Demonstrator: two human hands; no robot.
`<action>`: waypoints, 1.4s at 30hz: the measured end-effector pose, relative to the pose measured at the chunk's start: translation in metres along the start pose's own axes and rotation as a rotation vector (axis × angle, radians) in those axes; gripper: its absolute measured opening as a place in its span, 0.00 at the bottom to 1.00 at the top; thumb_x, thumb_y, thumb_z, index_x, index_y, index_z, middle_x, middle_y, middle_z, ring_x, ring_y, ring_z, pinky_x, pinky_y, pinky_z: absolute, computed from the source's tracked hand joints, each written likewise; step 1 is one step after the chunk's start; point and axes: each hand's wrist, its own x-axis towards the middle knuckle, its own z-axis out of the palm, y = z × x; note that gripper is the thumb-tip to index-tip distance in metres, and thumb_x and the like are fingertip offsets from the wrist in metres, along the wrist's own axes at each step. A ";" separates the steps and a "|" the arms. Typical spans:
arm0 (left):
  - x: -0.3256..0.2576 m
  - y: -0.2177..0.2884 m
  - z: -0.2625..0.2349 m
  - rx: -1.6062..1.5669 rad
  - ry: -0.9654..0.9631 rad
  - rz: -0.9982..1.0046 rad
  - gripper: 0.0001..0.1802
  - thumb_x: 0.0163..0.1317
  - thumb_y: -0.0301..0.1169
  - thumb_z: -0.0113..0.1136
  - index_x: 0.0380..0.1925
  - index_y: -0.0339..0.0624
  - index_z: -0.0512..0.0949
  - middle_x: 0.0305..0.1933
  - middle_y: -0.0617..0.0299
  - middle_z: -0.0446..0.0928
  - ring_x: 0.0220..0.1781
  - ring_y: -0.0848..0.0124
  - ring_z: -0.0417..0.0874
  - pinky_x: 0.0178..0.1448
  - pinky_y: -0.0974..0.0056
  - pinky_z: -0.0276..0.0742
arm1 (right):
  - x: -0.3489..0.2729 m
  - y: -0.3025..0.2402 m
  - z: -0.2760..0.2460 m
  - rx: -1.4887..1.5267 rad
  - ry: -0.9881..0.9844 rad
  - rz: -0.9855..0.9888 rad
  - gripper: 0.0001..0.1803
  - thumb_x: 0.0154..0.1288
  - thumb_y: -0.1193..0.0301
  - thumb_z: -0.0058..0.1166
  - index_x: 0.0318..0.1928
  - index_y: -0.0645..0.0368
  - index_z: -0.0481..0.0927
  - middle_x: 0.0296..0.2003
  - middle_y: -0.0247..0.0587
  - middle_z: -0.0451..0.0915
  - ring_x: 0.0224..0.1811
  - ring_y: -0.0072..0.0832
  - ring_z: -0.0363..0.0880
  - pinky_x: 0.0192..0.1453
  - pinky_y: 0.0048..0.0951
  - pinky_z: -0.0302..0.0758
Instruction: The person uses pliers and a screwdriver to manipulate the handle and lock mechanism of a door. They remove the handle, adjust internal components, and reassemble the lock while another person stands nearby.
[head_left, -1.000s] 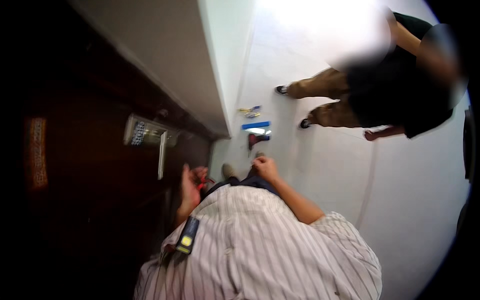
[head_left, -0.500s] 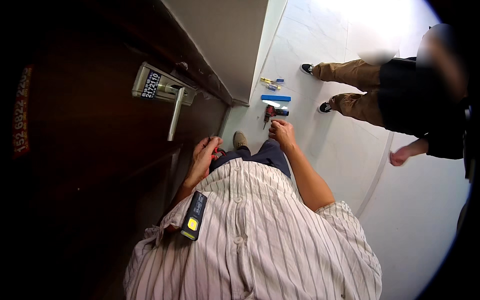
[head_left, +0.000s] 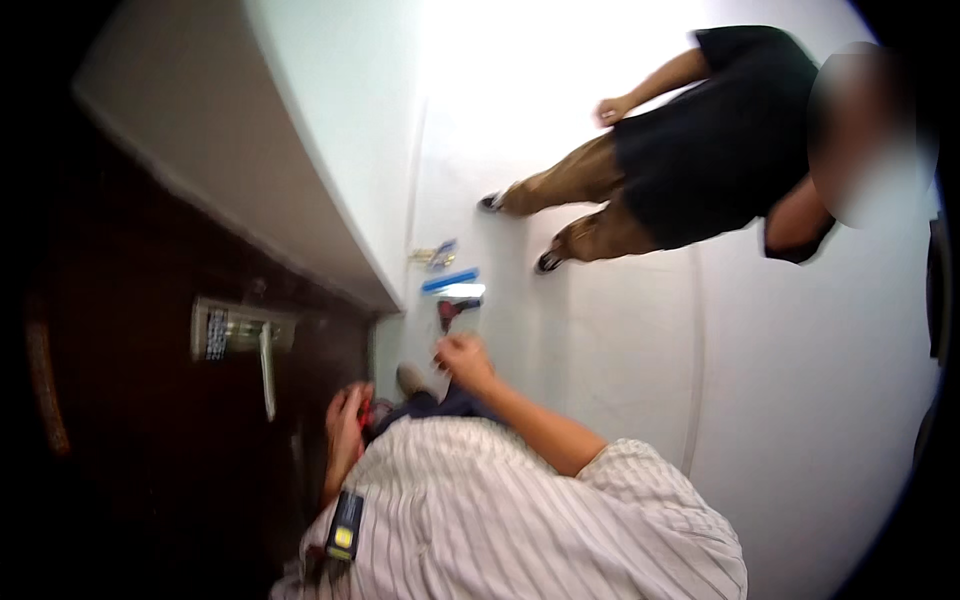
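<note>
On the left stands a dark brown door [head_left: 150,470] bearing a metal lever handle [head_left: 268,372] and, farther left, an orange strip [head_left: 48,390]. Beyond it rises a pale wall [head_left: 200,150]. On the light floor [head_left: 620,350] near the wall's edge lie a red-and-black drill [head_left: 447,314], a long blue object [head_left: 450,280] and, farther off, small yellow-and-blue items [head_left: 436,257], blurred. At far right another person [head_left: 720,150] wears a black top and brown trousers.

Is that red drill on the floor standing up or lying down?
Lying down: the red drill shows its side outline, stretched along the floor, though it's blurry.
</note>
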 end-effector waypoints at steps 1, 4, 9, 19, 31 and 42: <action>-0.006 0.001 0.002 -0.004 -0.062 0.004 0.11 0.70 0.37 0.55 0.44 0.43 0.78 0.45 0.62 0.83 0.42 0.76 0.80 0.37 0.71 0.73 | -0.022 -0.019 0.002 -0.095 -0.054 -0.067 0.18 0.67 0.60 0.56 0.41 0.65 0.82 0.30 0.43 0.84 0.31 0.25 0.81 0.39 0.28 0.78; -0.005 0.005 0.009 -0.004 -0.155 0.070 0.12 0.73 0.35 0.50 0.47 0.40 0.76 0.49 0.58 0.80 0.47 0.72 0.80 0.42 0.68 0.77 | -0.050 -0.040 0.025 -0.298 -0.172 -0.376 0.26 0.63 0.60 0.61 0.54 0.66 0.76 0.47 0.54 0.80 0.49 0.40 0.81 0.54 0.34 0.76; 0.005 0.004 0.025 -0.115 -0.316 0.105 0.13 0.75 0.35 0.44 0.48 0.40 0.74 0.48 0.59 0.79 0.46 0.71 0.79 0.41 0.64 0.78 | -0.079 -0.076 0.033 -0.576 -0.420 -0.556 0.45 0.53 0.54 0.65 0.66 0.62 0.64 0.56 0.58 0.74 0.62 0.49 0.71 0.65 0.42 0.68; 0.034 -0.009 0.011 -0.414 -0.309 -0.171 0.16 0.73 0.42 0.47 0.49 0.43 0.75 0.50 0.57 0.76 0.49 0.65 0.77 0.50 0.58 0.77 | -0.080 -0.093 0.048 -0.932 -0.508 -0.443 0.51 0.42 0.61 0.68 0.68 0.60 0.60 0.60 0.54 0.69 0.64 0.52 0.66 0.65 0.47 0.66; -0.006 0.009 0.021 -0.127 -0.271 -0.257 0.24 0.68 0.40 0.56 0.61 0.44 0.70 0.56 0.58 0.76 0.56 0.63 0.78 0.61 0.58 0.70 | -0.031 0.012 0.061 -0.411 -0.466 -0.214 0.20 0.62 0.64 0.52 0.47 0.67 0.68 0.35 0.61 0.78 0.40 0.48 0.80 0.42 0.43 0.73; -0.027 0.065 0.012 -0.023 -0.073 0.514 0.19 0.72 0.36 0.53 0.59 0.41 0.71 0.57 0.57 0.77 0.56 0.69 0.78 0.60 0.64 0.71 | -0.053 -0.063 0.025 -0.409 -0.038 -0.388 0.20 0.59 0.61 0.56 0.46 0.64 0.76 0.33 0.57 0.79 0.38 0.49 0.79 0.45 0.40 0.75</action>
